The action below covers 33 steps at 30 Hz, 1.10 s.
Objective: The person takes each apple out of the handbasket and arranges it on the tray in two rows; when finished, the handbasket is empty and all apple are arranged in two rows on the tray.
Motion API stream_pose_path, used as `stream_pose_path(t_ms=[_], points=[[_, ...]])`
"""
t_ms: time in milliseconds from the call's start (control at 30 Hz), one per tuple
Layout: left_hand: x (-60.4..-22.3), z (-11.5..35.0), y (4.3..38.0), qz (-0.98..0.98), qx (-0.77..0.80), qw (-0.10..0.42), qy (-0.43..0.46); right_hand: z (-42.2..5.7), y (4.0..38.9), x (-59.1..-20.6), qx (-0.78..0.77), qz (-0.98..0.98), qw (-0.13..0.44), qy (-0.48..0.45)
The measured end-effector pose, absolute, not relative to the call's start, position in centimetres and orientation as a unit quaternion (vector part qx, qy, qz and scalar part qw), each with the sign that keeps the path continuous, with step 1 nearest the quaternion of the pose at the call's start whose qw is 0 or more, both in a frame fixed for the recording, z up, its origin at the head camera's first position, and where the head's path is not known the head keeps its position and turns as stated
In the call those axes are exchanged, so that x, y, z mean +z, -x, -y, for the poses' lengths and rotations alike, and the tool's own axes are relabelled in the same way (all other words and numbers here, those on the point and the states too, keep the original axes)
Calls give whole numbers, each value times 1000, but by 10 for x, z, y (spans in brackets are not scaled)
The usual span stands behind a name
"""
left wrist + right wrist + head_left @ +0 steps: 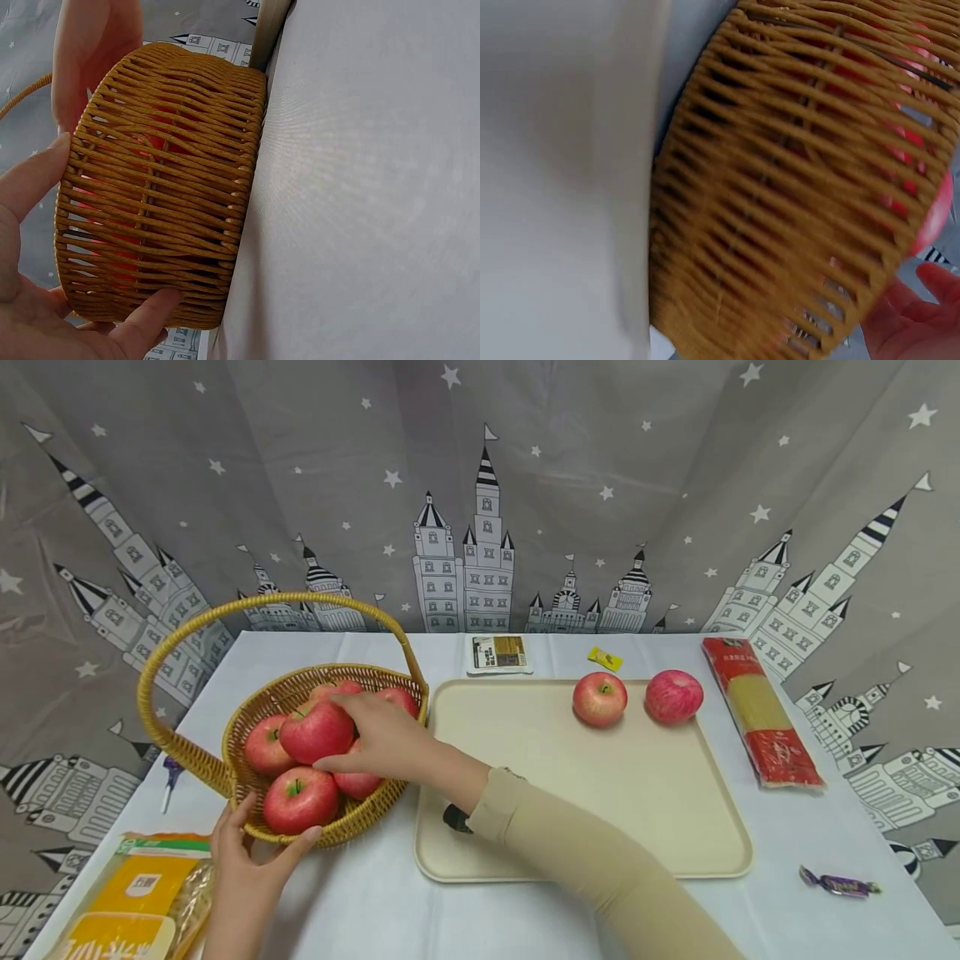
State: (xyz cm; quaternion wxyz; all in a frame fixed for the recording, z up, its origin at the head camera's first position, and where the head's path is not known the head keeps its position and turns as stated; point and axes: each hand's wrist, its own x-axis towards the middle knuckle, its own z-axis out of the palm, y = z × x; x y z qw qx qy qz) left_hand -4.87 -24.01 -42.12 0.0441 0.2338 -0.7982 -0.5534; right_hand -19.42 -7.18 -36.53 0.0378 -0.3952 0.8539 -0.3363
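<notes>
A wicker basket (pixel 358 828) with a tall arched handle stands on the left of the table and holds several red apples. My right hand (pixel 393 739) reaches over its rim and grips the topmost apple (pixel 317 732) between thumb and fingers. At the near side, my left hand (pixel 251 868) holds the basket, its thumb and fingers spread along the rim. Seen in the left wrist view, one finger (pixel 154 319) presses against the woven wall. The right wrist view has the basket's side filling most of it, with part of my right hand at the lower right corner.
Right of the basket lies a beige tray (pixel 555 810) with two apples (pixel 600 699) at its far edge. Around it are a red noodle packet (pixel 763 714), a purple candy (pixel 838 883), a yellow candy (pixel 604 658), a small packet (pixel 499 655), a lollipop (pixel 171 777) and a yellow bag (pixel 135 902).
</notes>
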Motion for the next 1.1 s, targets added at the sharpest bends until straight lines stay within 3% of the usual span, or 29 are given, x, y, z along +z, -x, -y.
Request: stream_pose_path(t_ms=[200, 633, 867, 1100], points=[[-421, 240, 48, 795, -557, 43, -239, 90, 193, -370, -320, -882, 57, 342], [-421, 239, 48, 791, -564, 49, -233, 100, 204, -374, -338, -885, 54, 316], [-421, 239, 48, 789, -567, 50, -234, 73, 201, -363, -352, -882, 29, 313], [-422, 239, 49, 786, -572, 59, -228, 15, 196, -355, -401, -868, 3, 292]])
